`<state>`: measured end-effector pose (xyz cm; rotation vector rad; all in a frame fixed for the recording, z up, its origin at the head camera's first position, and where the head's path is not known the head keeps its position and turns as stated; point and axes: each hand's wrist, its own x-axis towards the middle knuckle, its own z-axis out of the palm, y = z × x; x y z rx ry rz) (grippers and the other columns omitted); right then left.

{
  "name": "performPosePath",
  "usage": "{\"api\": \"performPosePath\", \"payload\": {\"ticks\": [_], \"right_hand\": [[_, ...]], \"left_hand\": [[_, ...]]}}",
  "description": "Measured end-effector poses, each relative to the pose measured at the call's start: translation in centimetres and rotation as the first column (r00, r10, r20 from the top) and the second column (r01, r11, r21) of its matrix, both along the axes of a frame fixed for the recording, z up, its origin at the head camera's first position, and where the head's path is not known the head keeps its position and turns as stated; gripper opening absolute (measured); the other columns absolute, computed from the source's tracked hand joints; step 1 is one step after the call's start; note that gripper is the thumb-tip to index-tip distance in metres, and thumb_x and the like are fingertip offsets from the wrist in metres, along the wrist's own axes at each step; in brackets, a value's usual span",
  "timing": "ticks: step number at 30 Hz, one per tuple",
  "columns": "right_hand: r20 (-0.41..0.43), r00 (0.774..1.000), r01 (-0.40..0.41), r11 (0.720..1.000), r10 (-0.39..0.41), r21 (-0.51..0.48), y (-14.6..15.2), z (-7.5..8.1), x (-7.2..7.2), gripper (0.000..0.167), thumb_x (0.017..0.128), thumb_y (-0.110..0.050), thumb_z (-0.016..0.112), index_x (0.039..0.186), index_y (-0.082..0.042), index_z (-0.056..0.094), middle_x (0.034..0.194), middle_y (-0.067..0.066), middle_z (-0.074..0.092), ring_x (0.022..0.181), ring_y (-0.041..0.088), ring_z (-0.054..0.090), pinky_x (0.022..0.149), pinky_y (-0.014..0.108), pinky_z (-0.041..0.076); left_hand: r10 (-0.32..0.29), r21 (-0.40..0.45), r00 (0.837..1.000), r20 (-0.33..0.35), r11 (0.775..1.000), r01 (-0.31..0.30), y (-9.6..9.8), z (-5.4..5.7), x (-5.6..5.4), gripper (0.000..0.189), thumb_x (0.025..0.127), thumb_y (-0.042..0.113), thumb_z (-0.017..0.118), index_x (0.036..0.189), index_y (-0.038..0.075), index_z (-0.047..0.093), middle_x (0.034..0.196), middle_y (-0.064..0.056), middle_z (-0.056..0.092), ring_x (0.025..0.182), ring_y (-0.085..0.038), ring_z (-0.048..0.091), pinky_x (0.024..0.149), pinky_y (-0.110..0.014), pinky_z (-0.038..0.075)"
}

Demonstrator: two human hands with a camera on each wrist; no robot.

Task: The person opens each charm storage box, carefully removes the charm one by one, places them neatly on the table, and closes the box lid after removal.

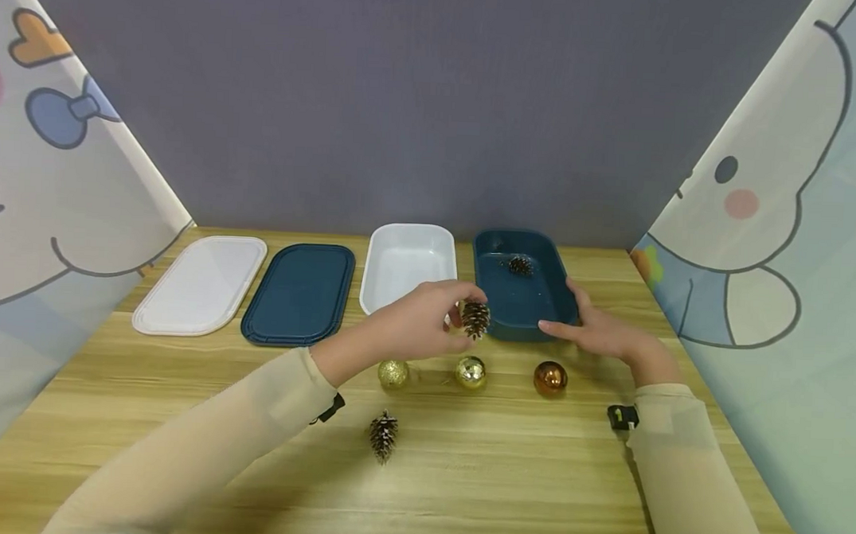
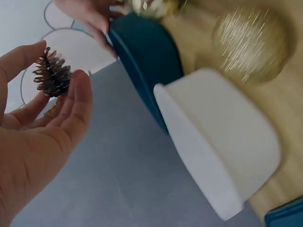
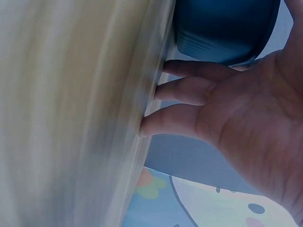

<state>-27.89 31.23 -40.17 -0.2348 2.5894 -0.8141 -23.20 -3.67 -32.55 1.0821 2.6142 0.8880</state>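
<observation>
Between the fingertips and thumb of my left hand (image 1: 433, 319), a brown pine cone (image 1: 476, 320) with pale scale tips is pinched above the table. It hangs near the front gap between a white box (image 1: 409, 233) and a dark blue box (image 1: 526, 329). In the left wrist view a small golden bit (image 2: 50, 111) shows behind the fingers; its kind is unclear. My right hand (image 1: 604, 330) lies at the blue box's near right corner, thumb at the rim. Its straight fingers (image 3: 175, 120) touch the tabletop in the right wrist view. Another pine cone (image 1: 520, 265) lies inside the blue box.
In front of the boxes sit a glittery gold ball (image 1: 393, 374), a shiny gold ball (image 1: 470, 372) and a copper ball (image 1: 551, 378). A pine cone (image 1: 383, 436) lies nearer. A white lid (image 1: 201, 285) and a dark blue lid (image 1: 299, 293) lie left; a grey wall (image 1: 421, 107) stands behind.
</observation>
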Motion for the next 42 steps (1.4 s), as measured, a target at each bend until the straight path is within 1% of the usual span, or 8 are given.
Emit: {"api": "performPosePath", "payload": {"ticks": [6, 11, 16, 19, 23, 27, 30, 42], "right_hand": [[-0.013, 1.000, 0.002, 1.000, -0.001, 0.010, -0.2, 0.3, 0.3, 0.119, 0.100, -0.071, 0.057, 0.168, -0.019, -0.026, 0.173, 0.039, 0.001, 0.156, 0.061, 0.021, 0.121, 0.076, 0.028], [-0.018, 1.000, 0.005, 1.000, -0.005, 0.009, -0.3, 0.3, 0.5, 0.118, 0.101, -0.070, 0.057, 0.168, -0.018, -0.025, 0.173, 0.039, 0.002, 0.156, 0.061, 0.022, 0.121, 0.076, 0.027], [-0.011, 1.000, 0.005, 1.000, -0.005, 0.008, -0.2, 0.1, 0.4, 0.117, 0.101, -0.070, 0.056, 0.167, -0.020, -0.026, 0.173, 0.039, 0.000, 0.157, 0.061, 0.019, 0.121, 0.076, 0.027], [-0.010, 1.000, 0.003, 1.000, -0.003, 0.008, -0.2, 0.1, 0.3, 0.117, 0.101, -0.071, 0.056, 0.167, -0.022, -0.027, 0.174, 0.037, -0.002, 0.157, 0.061, 0.017, 0.122, 0.077, 0.026], [-0.009, 1.000, 0.004, 1.000, -0.004, 0.009, -0.1, 0.3, 0.3, 0.117, 0.101, -0.071, 0.055, 0.167, -0.023, -0.028, 0.175, 0.035, -0.005, 0.158, 0.062, 0.015, 0.121, 0.077, 0.025], [-0.005, 1.000, 0.005, 1.000, -0.005, 0.007, -0.2, 0.3, 0.3, 0.117, 0.101, -0.070, 0.056, 0.167, -0.023, -0.028, 0.175, 0.034, -0.006, 0.158, 0.061, 0.013, 0.122, 0.077, 0.024], [-0.003, 1.000, 0.009, 1.000, -0.009, 0.006, -0.1, 0.2, 0.2, 0.117, 0.100, -0.071, 0.057, 0.167, -0.024, -0.028, 0.175, 0.033, -0.007, 0.159, 0.061, 0.013, 0.122, 0.077, 0.024], [-0.005, 1.000, 0.016, 1.000, -0.016, 0.004, -0.2, 0.2, 0.1, 0.117, 0.100, -0.071, 0.057, 0.167, -0.024, -0.027, 0.175, 0.033, -0.006, 0.159, 0.060, 0.013, 0.123, 0.077, 0.024]], "left_hand": [[0.040, -0.019, 0.999, -0.013, 0.999, -0.041, -1.2, -1.9, 2.9, 0.051, 0.092, 0.022, 0.084, 0.139, 0.014, 0.065, 0.131, -0.003, 0.067, 0.108, -0.026, 0.067, 0.088, -0.035, 0.056], [0.070, -0.039, 0.997, -0.011, 0.997, -0.070, -1.7, -3.2, 4.7, 0.053, 0.091, 0.023, 0.085, 0.139, 0.013, 0.064, 0.136, -0.006, 0.066, 0.119, -0.028, 0.068, 0.101, -0.044, 0.057], [0.087, -0.095, 0.996, -0.015, 0.992, -0.088, -1.4, -4.5, 6.7, 0.058, 0.091, 0.030, 0.084, 0.143, 0.013, 0.064, 0.141, -0.004, 0.067, 0.130, -0.024, 0.065, 0.109, -0.044, 0.055], [0.079, -0.161, 0.993, -0.089, 0.983, -0.093, -1.0, -5.3, 7.9, 0.058, 0.090, 0.036, 0.085, 0.140, 0.013, 0.067, 0.141, -0.004, 0.069, 0.132, -0.024, 0.064, 0.110, -0.043, 0.056], [0.015, -0.292, 0.976, -0.219, 0.953, -0.080, -0.3, -6.2, 9.1, 0.056, 0.089, 0.044, 0.084, 0.135, 0.014, 0.070, 0.137, -0.002, 0.071, 0.126, -0.024, 0.066, 0.109, -0.042, 0.056], [-0.028, -0.382, 0.963, -0.266, 0.921, -0.079, 0.3, -6.9, 9.8, 0.055, 0.090, 0.049, 0.082, 0.134, 0.019, 0.070, 0.132, 0.001, 0.072, 0.122, -0.023, 0.066, 0.109, -0.044, 0.055], [-0.036, -0.404, 0.960, -0.279, 0.911, -0.083, 0.6, -7.2, 9.9, 0.056, 0.090, 0.051, 0.081, 0.135, 0.021, 0.070, 0.130, 0.002, 0.072, 0.123, -0.023, 0.065, 0.108, -0.045, 0.055], [-0.056, -0.418, 0.954, -0.296, 0.905, -0.076, 1.3, -7.5, 10.4, 0.056, 0.091, 0.053, 0.079, 0.135, 0.020, 0.070, 0.125, 0.003, 0.073, 0.119, -0.019, 0.065, 0.102, -0.048, 0.057]]}}
